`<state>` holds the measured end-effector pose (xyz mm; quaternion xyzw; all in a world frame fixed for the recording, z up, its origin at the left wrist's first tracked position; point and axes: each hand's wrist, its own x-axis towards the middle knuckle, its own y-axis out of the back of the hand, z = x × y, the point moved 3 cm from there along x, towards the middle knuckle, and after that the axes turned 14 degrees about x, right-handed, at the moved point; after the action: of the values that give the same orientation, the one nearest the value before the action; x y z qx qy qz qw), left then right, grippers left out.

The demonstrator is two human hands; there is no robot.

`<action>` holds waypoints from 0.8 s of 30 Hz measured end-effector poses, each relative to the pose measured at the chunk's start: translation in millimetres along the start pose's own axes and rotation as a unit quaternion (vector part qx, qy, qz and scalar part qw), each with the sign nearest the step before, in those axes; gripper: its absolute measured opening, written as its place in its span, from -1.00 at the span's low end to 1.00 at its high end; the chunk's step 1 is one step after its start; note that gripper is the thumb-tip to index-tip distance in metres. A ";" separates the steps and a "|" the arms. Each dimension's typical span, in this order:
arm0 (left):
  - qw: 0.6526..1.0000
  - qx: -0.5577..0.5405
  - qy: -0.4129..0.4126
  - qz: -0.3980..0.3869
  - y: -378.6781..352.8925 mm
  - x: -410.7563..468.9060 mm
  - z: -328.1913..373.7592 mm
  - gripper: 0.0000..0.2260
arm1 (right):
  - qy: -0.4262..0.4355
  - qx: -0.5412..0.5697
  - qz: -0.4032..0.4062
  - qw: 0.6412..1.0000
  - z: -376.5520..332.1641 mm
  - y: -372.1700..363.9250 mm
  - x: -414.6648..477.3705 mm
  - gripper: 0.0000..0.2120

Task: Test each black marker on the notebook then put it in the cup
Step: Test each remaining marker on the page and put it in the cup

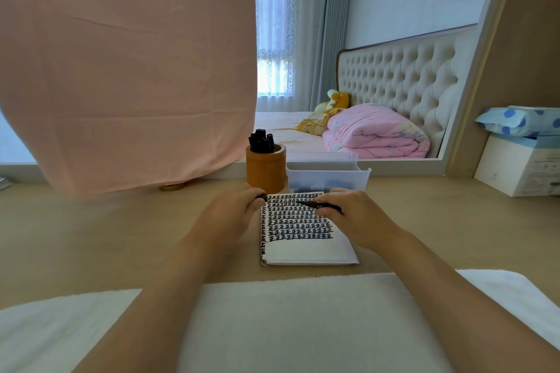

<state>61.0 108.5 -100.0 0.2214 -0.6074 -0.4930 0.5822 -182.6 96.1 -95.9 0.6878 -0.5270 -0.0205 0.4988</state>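
An open notebook point(306, 247) lies on the desk, its upper page filled with rows of black marks. My right hand point(354, 216) grips an uncapped black marker point(318, 204), tip pointing left over the top rows of the page. My left hand point(230, 215) rests at the notebook's upper left corner and pinches a small black piece, apparently the cap point(263, 197). Behind the notebook stands a brown wooden cup point(266, 171) with several black markers point(261, 141) upright in it.
A clear plastic bin point(328, 177) holding dark items sits right of the cup. A pink cloth point(127, 70) hangs at left over the mirror. White boxes and a blue dotted pack point(521, 142) stand at far right. A white towel point(303, 321) lies along the desk's near edge.
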 end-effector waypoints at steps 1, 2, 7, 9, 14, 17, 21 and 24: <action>1.000 0.004 0.007 0.012 -0.8 -0.9 -4.7 -0.79 | -0.009 0.011 -0.001 1.000 2.0 -1.0 0.0 -0.78; 1.000 0.011 0.015 0.019 -2.9 -1.5 -8.7 -0.77 | -0.018 0.023 -0.002 1.000 3.6 -2.7 0.1 -0.78; 0.997 0.049 0.066 0.004 -18.9 -4.0 -22.4 -0.71 | -0.059 0.069 0.011 0.996 8.9 -9.3 1.1 -0.73; 0.990 0.079 0.118 -0.020 -24.7 -5.0 -30.3 -0.73 | -0.067 0.083 0.016 0.994 9.1 -10.3 1.0 -0.70; 0.981 0.087 0.172 -0.022 -31.8 -2.2 -34.8 -0.87 | -0.082 0.109 0.026 0.990 9.2 -10.1 -0.8 -0.64; 0.983 0.091 0.156 -0.038 -36.7 2.4 -29.1 -0.83 | -0.103 0.139 0.029 0.984 9.0 -10.2 -2.8 -0.62; 0.986 0.068 0.141 -0.055 -41.0 3.3 -27.9 -0.71 | -0.113 0.198 0.063 0.972 8.8 -6.7 -3.1 -0.74; 0.988 0.037 0.148 -0.015 -31.7 1.1 -24.4 -0.69 | -0.126 0.255 0.090 0.955 11.7 -1.3 -3.3 -0.77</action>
<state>73.7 86.0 -130.6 0.3230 -0.5291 -0.4407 0.6493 -189.7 90.7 -104.3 0.7335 -0.6330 0.0729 0.2364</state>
